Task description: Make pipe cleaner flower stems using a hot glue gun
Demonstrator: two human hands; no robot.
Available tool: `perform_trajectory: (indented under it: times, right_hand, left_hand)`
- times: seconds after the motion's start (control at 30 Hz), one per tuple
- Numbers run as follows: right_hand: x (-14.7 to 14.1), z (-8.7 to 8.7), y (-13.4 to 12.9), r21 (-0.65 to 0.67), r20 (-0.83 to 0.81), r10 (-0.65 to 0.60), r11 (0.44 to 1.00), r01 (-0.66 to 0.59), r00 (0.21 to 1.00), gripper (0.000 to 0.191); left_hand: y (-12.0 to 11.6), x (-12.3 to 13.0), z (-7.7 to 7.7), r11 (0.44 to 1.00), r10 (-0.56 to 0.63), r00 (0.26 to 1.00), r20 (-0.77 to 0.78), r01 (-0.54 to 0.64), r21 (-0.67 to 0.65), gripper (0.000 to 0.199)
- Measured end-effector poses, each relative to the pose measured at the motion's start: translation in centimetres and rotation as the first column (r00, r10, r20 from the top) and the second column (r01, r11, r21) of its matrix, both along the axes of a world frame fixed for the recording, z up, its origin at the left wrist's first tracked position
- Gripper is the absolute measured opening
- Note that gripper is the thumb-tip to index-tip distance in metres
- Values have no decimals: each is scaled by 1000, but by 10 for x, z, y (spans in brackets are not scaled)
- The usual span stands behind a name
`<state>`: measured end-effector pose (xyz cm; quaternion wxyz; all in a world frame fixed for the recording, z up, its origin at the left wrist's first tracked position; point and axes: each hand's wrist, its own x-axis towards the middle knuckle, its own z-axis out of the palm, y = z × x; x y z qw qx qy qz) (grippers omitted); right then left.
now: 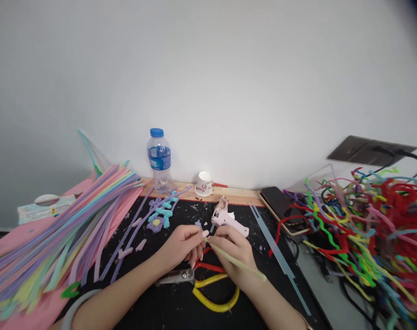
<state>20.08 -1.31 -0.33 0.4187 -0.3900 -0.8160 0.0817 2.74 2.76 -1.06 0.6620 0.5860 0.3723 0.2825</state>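
My left hand and my right hand meet over the black mat, fingers closed. A pale yellow pipe cleaner runs from my right fingertips across the back of that hand. What my left fingers pinch is too small to name. Below the hands lie scissors with yellow and red handles. Just behind them rests a pale pink glue gun. A purple flower with a yellow centre and a turquoise fuzzy piece lie beyond my left hand.
Pastel pipe cleaners spread over the left. Tangled bright ones heap at the right, beside a phone. Near the wall stand a bottle and a paper cup. Translucent glue sticks lie right of my right hand.
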Motion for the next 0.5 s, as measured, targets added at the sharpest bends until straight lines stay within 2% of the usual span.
perform_trajectory:
  times: [0.17,0.5]
  right_hand:
    - [0,-5,0,32,26,11,999,-12,1000,19]
    - [-3,6,-2,-35,40,48,998,-47,998,17]
  left_hand:
    - [-1,0,-3,999,2,1000,-4,-2,33,38]
    - [-3,1,-4,996,25,1000,-5,-24,91,34]
